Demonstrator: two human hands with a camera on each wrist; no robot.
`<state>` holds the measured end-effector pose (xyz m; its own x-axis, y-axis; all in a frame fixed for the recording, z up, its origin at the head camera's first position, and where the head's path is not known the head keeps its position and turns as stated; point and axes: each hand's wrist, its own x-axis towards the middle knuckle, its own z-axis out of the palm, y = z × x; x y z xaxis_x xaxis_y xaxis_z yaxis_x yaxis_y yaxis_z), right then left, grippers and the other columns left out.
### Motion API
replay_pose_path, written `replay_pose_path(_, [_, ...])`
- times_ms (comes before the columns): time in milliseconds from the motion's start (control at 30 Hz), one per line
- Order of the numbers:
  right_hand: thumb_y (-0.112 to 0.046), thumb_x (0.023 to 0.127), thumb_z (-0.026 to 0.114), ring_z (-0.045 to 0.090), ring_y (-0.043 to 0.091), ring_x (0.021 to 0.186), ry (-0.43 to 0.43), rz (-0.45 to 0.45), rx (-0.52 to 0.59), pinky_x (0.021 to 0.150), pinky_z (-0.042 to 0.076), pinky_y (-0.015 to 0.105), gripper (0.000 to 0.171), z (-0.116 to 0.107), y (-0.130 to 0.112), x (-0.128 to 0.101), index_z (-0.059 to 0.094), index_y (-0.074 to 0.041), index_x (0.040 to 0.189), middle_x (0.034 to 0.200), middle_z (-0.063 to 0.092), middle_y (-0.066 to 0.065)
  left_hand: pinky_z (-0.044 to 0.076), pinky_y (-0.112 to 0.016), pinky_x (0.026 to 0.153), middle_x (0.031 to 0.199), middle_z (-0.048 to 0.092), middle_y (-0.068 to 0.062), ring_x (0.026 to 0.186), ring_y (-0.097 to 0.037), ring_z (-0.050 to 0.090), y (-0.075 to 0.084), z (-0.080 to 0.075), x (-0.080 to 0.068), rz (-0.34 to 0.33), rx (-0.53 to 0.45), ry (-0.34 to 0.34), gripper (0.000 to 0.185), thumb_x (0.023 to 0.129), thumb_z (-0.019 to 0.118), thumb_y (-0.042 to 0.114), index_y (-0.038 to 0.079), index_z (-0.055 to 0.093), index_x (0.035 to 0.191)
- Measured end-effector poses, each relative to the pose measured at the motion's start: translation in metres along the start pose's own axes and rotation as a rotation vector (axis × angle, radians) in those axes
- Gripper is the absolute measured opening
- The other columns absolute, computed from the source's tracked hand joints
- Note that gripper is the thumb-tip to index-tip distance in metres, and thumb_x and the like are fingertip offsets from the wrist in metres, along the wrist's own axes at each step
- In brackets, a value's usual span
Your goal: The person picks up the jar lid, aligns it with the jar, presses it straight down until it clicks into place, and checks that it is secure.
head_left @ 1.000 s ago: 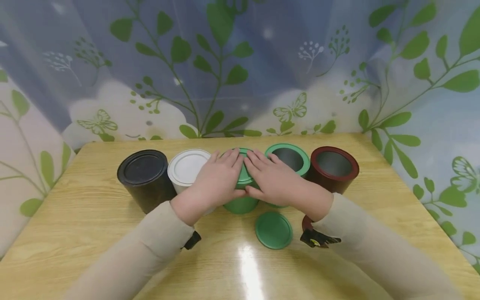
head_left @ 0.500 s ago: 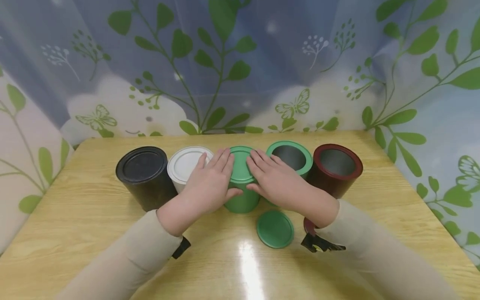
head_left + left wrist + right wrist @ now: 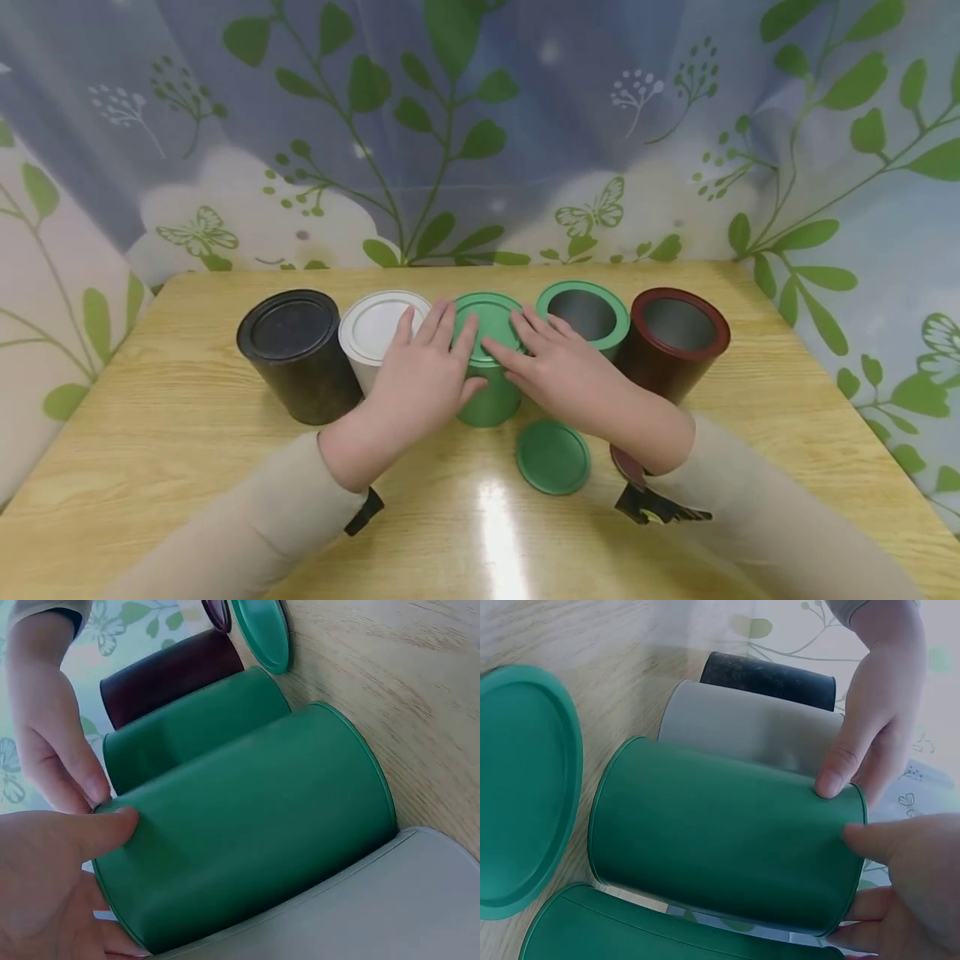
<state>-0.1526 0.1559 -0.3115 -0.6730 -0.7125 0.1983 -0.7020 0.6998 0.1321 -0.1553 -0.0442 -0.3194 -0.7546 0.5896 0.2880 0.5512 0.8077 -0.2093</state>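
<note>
A green can (image 3: pixel 489 404) with its green lid (image 3: pixel 491 317) on stands upright in the middle of the row. My left hand (image 3: pixel 420 367) rests on the left side of the lid with fingers straight and spread, overlapping the white can (image 3: pixel 381 325) beside it. From the other side my right hand (image 3: pixel 564 367) reaches over the lid's right part, index finger extended across it. In the left wrist view, my left thumb lies on the side of the green can (image 3: pixel 255 825) near its top. The right wrist view shows both thumbs at the upper side of this can (image 3: pixel 727 832).
A black can (image 3: pixel 300 367) with a lid ends the row on the left. To the right stand an open green can (image 3: pixel 623 321) and an open dark red can (image 3: pixel 671 375). A loose green lid (image 3: pixel 553 457) and a partly hidden red lid (image 3: pixel 628 467) lie in front on the wooden table (image 3: pixel 150 442).
Both hands were close together on the lid and have moved apart toward its sides, uncovering its middle. My fingers have spread, and the right index finger now stretches over the lid.
</note>
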Motion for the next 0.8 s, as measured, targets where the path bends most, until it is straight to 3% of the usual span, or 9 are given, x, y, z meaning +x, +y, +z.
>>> replay_pose_path(167, [-0.006,0.087,0.065,0.038,0.039,0.128,-0.028,0.006,-0.008,0.1,0.035,0.051,0.052,-0.0013,-0.002,0.0004,0.051,-0.014,0.136,0.136,0.041,0.028,0.031,-0.054,0.101,0.131,0.049,-0.024,0.126,-0.034,0.042,0.0018,0.0011,-0.0013,0.019,0.019,0.045,0.064,0.086,0.062,0.046,0.006,0.051,0.134])
replay_pose_path(367, [-0.005,0.087,0.064,0.038,0.038,0.128,-0.014,0.019,-0.007,0.1,0.036,0.051,0.052,-0.0005,-0.0015,-0.0012,0.051,-0.015,0.136,0.137,0.041,0.028,0.031,-0.055,0.101,0.131,0.049,-0.025,0.125,-0.035,0.043,0.001,0.0028,-0.0011,0.03,-0.009,0.06,0.059,0.087,0.062,0.045,0.01,0.053,0.133])
replay_pose_path(533, [-0.02,0.091,0.063,0.037,0.034,0.13,0.021,0.045,-0.052,0.101,0.034,0.05,0.049,0.0011,0.0005,-0.0034,0.049,-0.007,0.136,0.138,0.043,0.022,0.03,-0.056,0.101,0.133,0.048,-0.024,0.126,-0.034,0.042,0.0,0.0038,-0.0001,0.015,-0.03,0.062,0.055,0.088,0.06,0.046,0.015,0.054,0.134])
replay_pose_path(633, [-0.029,0.092,0.061,0.035,0.033,0.131,0.024,0.068,-0.063,0.102,0.034,0.05,0.052,0.0024,0.0008,-0.0046,0.049,-0.004,0.135,0.139,0.042,0.019,0.032,-0.056,0.1,0.131,0.049,-0.025,0.125,-0.035,0.044,0.0007,0.0054,-0.0015,0.025,-0.013,0.103,0.054,0.087,0.062,0.045,0.019,0.054,0.133])
replay_pose_path(800, [-0.026,0.09,0.063,0.038,0.033,0.13,0.039,0.078,-0.004,0.1,0.035,0.05,0.049,0.004,0.0017,-0.0051,0.052,-0.007,0.134,0.139,0.041,0.021,0.037,-0.055,0.096,0.123,0.054,-0.028,0.119,-0.037,0.049,0.0028,0.0063,-0.0054,0.051,0.029,0.184,0.051,0.084,0.066,0.043,0.025,0.056,0.131])
